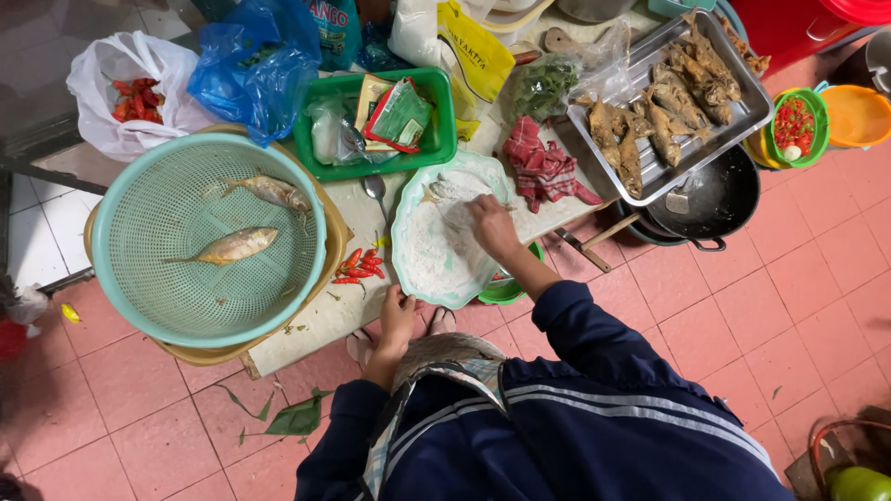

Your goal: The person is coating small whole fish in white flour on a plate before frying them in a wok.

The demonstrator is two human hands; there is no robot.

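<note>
I see right hand pressing a fish into flour, plate at 12 o'clock; left hand grips plate rim. Judgement: turn fish gently, coat evenly.

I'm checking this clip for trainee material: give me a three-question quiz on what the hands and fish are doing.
1. True or false: the right hand presses a fish into the floured plate.
2. How many raw fish lie in the teal colander?
3. The left hand rests on: A) the plate's near rim, B) the metal tray, C) the spoon.

Key: 1 true; 2 two; 3 A.
</note>
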